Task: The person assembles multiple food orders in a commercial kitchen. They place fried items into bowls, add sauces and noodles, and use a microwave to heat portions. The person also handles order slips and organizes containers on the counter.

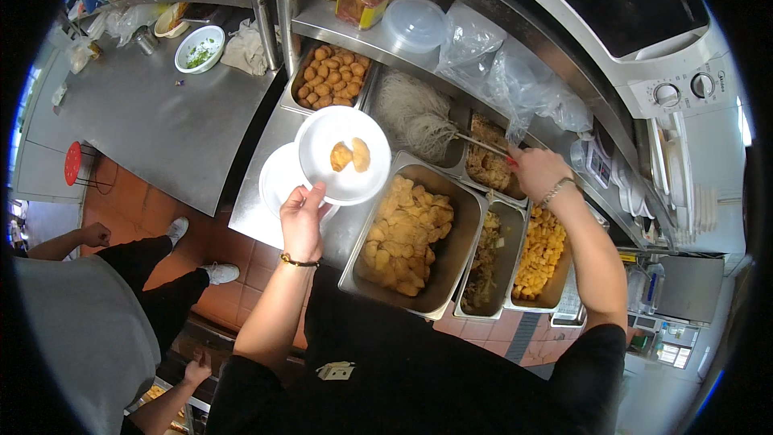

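My left hand (302,224) grips the near rim of a white round bowl (326,130), thumb on top. Two golden fried pieces (350,156) lie inside the bowl. Beneath it, partly covered, sits another white dish (276,193) on the steel counter. My right hand (541,172) is closed around slim metal tongs (481,142) with a bit of red at the grip. Their far end reaches the pale thin noodles (412,117) in a steel pan; whether the tips pinch any noodles cannot be made out. Below my right hand is a pan of brownish shredded food (488,163).
Steel pans hold brown balls (332,76), flat yellow pieces (407,229), chopped greens (487,262) and yellow cubes (541,258). A shelf (322,22) with a jar (362,2) and plastic bags (515,72) overhangs the far side. Another person (88,314) stands at left.
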Demonstrator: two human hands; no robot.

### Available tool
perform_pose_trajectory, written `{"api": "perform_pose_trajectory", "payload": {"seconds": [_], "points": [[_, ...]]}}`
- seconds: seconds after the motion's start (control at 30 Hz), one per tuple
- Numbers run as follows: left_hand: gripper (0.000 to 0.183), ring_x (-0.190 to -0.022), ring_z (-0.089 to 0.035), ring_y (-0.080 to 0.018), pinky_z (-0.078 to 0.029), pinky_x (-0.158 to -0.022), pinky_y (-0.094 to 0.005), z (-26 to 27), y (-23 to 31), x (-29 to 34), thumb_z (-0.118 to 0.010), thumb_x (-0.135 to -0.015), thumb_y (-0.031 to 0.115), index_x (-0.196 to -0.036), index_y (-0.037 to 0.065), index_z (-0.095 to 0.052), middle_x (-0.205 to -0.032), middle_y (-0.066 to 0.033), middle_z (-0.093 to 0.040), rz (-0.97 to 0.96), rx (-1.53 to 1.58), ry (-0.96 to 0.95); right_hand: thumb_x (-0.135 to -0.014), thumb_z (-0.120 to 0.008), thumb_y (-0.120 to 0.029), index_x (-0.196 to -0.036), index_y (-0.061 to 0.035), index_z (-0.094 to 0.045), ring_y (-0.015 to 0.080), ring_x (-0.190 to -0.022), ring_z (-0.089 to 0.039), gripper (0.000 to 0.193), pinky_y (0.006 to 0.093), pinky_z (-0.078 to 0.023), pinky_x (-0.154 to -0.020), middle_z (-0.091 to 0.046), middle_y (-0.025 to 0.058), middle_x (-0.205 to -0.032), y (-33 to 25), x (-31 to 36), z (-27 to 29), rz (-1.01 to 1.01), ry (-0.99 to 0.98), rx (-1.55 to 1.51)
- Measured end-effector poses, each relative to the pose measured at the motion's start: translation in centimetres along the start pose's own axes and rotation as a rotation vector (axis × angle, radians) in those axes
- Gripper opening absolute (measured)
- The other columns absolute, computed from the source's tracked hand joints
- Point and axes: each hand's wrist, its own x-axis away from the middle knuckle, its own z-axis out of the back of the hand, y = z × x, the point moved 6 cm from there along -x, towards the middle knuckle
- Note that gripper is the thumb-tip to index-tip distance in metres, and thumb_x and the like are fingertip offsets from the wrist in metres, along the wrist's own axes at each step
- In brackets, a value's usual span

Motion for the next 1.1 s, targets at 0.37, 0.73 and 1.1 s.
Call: {"api": "perform_pose_trajectory", "payload": {"seconds": [0.37,0.73,1.1], "points": [[0.023,-0.085,-0.061,-0.0098,-0.054,-0.085,-0.0330,-1.7,-0.3,-0.9,-0.066,-0.098,0.017,-0.078,0.013,-0.054,-0.088,0.0004,-0.065,-0.134,-0.008,-0.020,-0.097,-0.054,-0.020,-0.125,-0.0106,-0.060,0.0358,-0.090,-0.070,0.029,0.0461,-0.057,-0.074,-0.071,0.0163,-0.096,1.2,4.4,2.7,0.030,0.120,0.005],[0.026,-0.085,-0.061,-0.0095,-0.055,-0.086,-0.0331,-1.7,-1.1,0.2,-0.066,-0.098,0.018,-0.076,0.014,-0.053,-0.087,0.0017,-0.063,-0.116,-0.019,-0.018,-0.094,-0.060,-0.020,-0.125,-0.0090,-0.060,0.0384,-0.081,-0.067,0.033,0.0467,-0.054,-0.070,-0.070,0.0174,-0.093,5.9,11.1,6.0,-0.001,0.336,0.058],[0.026,-0.088,-0.060,-0.0106,-0.055,-0.085,-0.0339,-3.5,-1.3,-0.2,-0.068,-0.097,0.016,-0.076,0.013,-0.053,-0.089,0.0003,-0.062,-0.131,-0.045,-0.046,-0.096,-0.059,-0.024,-0.128,-0.0087,-0.057,0.0369,-0.082,-0.069,0.035,0.0463,-0.056,-0.070,-0.070,0.0181,-0.091,2.0,10.8,7.2,-0.019,0.249,0.061]]}}
